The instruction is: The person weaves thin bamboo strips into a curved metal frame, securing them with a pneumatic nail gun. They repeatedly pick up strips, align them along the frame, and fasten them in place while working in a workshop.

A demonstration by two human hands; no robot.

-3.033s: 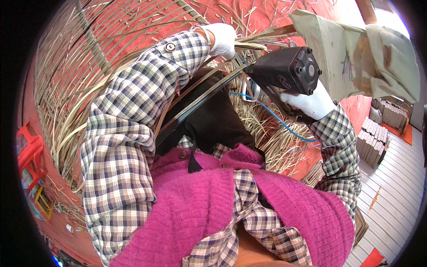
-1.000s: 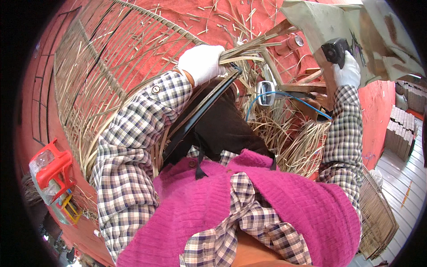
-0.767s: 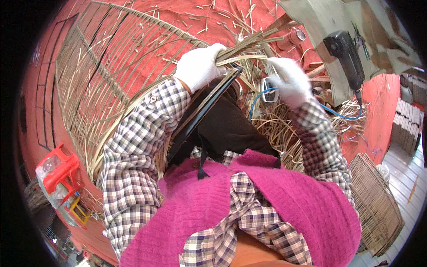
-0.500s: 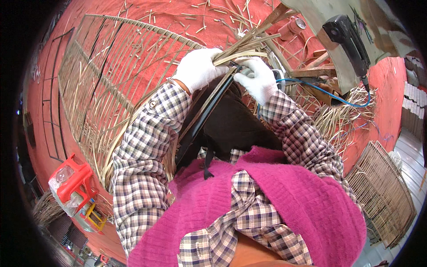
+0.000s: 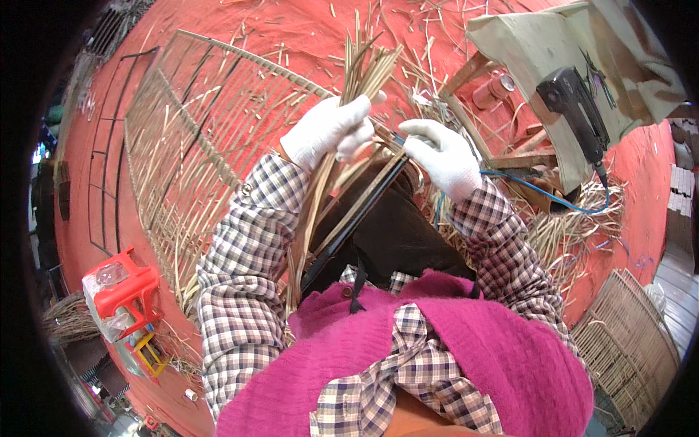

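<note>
My left hand (image 5: pixel 324 135), in a white glove, is closed round a bundle of tan cane-like strips (image 5: pixel 364 69). The strips fan out above the fist, and their long ends run down past the left forearm. My right hand (image 5: pixel 443 154), also gloved in white, has its bent thumb and fingers at the upper end of a black-edged frame (image 5: pixel 362 218). That frame lies slantwise over my lap, with strips along its edge. Exactly what sits between the right fingertips is partly hidden.
On the red floor covering at left lies a large woven lattice panel (image 5: pixel 189 138). A black wire frame (image 5: pixel 102 189) and a red plastic stool (image 5: pixel 125 291) are beyond it. To the right, a black power tool (image 5: pixel 571 102) rests on cloth, its blue hose (image 5: pixel 539 189) trailing near loose strips (image 5: pixel 561 226).
My left hand has drawn away from the right one, and the bundle has swung from slanting rightward to nearly upright. The right hand stays by the frame's end.
</note>
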